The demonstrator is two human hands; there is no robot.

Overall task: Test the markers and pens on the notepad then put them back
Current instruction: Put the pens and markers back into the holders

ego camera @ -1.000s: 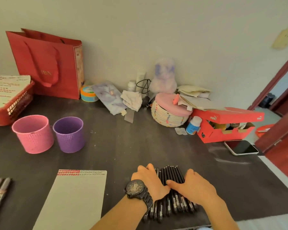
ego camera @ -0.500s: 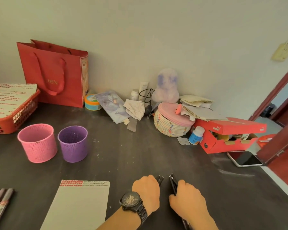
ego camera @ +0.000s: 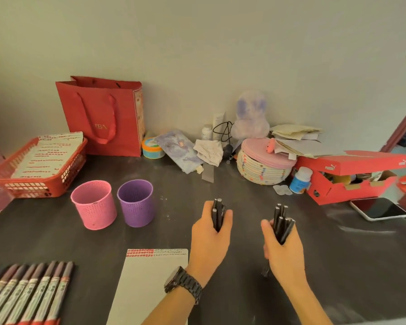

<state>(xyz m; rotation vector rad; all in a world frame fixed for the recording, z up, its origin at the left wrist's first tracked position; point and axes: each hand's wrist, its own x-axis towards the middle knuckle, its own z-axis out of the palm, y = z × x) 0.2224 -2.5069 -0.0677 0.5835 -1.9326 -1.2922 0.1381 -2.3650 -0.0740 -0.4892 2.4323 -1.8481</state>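
Your hands sit low in the middle of the head view, apart from each other, each curled round its own load. Your left hand, the one above the dark wristwatch, grips a small bunch of black pens with the ends pointing up and away. Your right hand, just right of centre, grips a larger bunch of pens that fans out a little at the top. Your palms hide the lower ends, so you cannot tell whether they touch the dark bench.

The notepad lies at the bottom centre, just left of your left wrist, and its page is blank below the printed header. A row of grey markers lies in the lower left corner. The pink cup and the purple cup stand side by side at left middle, and nothing shows above their rims.

You seem to be gathering the pens before testing them. To do that well, lay one bunch down beside the notepad with the pens parallel so none rolls, which frees a hand. Tighten your hold on the fanned bunch first, since a loose pen could slip out. Then draw one pen at a time, steady the pad with your spare hand, and keep tested pens apart from untested ones.
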